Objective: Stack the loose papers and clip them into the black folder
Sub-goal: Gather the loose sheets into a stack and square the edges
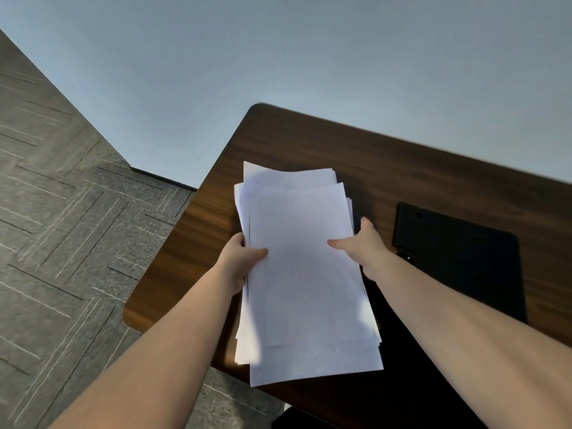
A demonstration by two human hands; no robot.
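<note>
Two hands hold a messy pile of white papers over a brown table.

The left hand (240,258) grips the left edge of the papers (303,274), thumb on top and fingers hidden under them. The right hand (360,247) grips the right edge the same way. The sheets do not line up; corners stick out at the top and bottom. The black folder (464,261) lies flat on the table (309,144), just to the right of the papers, past the right hand.
</note>
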